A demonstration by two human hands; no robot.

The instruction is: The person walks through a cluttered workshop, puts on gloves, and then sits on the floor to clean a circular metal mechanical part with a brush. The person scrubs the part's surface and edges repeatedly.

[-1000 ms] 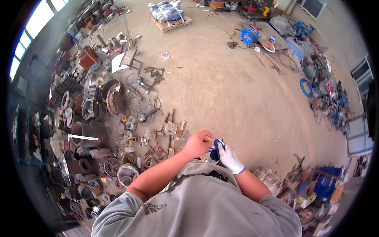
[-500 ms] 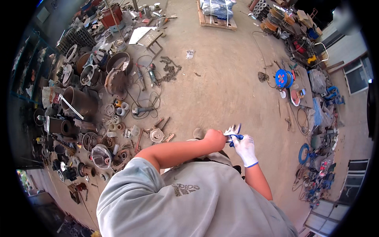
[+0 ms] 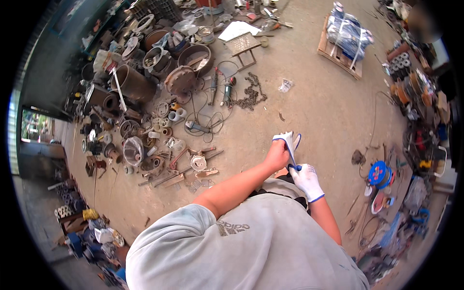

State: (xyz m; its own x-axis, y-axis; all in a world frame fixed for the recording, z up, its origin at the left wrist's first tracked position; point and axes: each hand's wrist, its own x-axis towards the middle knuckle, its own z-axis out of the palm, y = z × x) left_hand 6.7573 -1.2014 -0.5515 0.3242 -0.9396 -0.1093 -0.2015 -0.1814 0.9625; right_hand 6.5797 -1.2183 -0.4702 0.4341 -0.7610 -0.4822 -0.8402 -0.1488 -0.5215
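Gloving step, prob.: R hand (image 3: pixel 308 180) grips loose glove (image 3: pixel 289 141) edge.
L hand (image 3: pixel 277 154) seemingly part-in, can't tell finger pose; next needs cuff tug.

Blue-edged white glove (image 3: pixel 289 141), grey shirt (image 3: pixel 258 237), blue reel (image 3: pixel 378 174)

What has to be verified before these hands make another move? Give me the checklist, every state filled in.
1. Right hand covered: ok, a white glove with a blue edge reaches its wrist.
2. Left hand covered: not ok, its back is bare, with the second glove at the fingers.
3. Second glove gripped: ok, the right hand pinches its blue-edged cuff.
4. Left fingers each in their own glove finger: cannot tell, too small.
5. Grinder out of the hands: ok, it lies on the floor.
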